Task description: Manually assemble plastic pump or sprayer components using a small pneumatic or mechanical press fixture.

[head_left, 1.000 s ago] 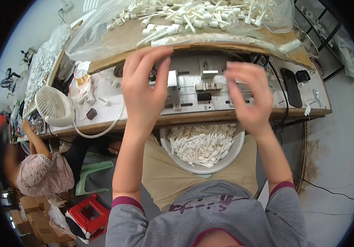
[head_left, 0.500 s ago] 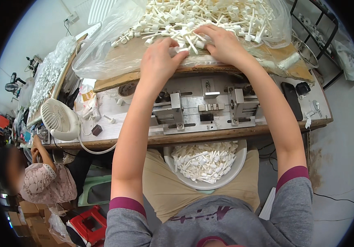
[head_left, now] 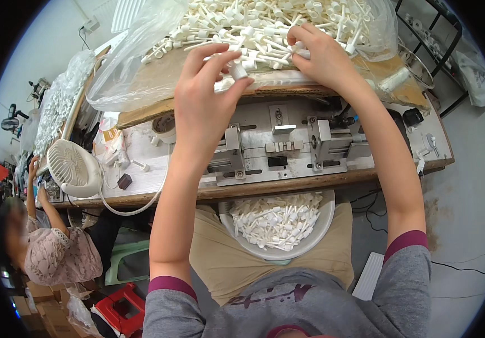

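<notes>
Both my hands are over a heap of white plastic parts (head_left: pixel 265 25), each a thin stem with a cup-shaped head, at the front of the heap. My left hand (head_left: pixel 204 84) has its thumb and fingers curled round a white cup-headed part (head_left: pixel 237 70); its stem is mostly hidden. To the right, my right hand (head_left: pixel 326 61) pinches another white part (head_left: pixel 302 53) between thumb and fingers, partly covered by them. Below my hands, a metal fixture (head_left: pixel 279 152) with two side blocks and a small slotted centre piece is mounted on the bench.
A grey basin (head_left: pixel 327 225) of similar white parts rests on my lap. The heap lies on cardboard (head_left: pixel 158 107) with clear plastic film. A white fan (head_left: pixel 73 168), tape roll (head_left: pixel 165 125) and cable stand left. Another person (head_left: pixel 59 248) works at far left.
My hands have moved apart, the left one leftward, the right one to the right and slightly away. The view has shifted slightly. The other person's arms have moved.
</notes>
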A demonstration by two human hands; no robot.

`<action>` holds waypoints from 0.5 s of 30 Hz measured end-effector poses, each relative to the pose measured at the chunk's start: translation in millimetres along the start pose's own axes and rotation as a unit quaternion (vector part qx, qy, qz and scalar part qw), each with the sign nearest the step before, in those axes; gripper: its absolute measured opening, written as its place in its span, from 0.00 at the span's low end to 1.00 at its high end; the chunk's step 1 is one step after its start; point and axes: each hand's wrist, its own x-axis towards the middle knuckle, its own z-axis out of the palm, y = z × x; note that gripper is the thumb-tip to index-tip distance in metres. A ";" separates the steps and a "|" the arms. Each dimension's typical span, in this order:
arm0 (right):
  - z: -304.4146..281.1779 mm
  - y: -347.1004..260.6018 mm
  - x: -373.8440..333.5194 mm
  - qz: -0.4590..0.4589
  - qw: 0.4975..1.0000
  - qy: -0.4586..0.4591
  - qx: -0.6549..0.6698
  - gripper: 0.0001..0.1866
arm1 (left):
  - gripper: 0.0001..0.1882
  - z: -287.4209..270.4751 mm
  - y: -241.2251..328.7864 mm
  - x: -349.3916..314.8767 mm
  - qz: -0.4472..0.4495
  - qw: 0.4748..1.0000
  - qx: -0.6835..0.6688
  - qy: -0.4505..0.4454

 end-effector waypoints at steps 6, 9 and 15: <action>-11.7 10.2 -4.7 -0.006 0.998 0.068 0.008 0.15 | 0.18 -8.7 35.0 -63.4 0.032 0.998 -0.044 -0.044; -28.8 -2.8 -4.1 0.065 0.988 0.122 0.066 0.14 | 0.19 -7.8 48.0 -103.6 -0.018 0.992 -0.058 -0.109; -41.5 -3.7 -20.7 0.211 0.913 0.093 0.336 0.12 | 0.17 14.3 48.0 -142.9 0.029 0.983 0.067 -0.167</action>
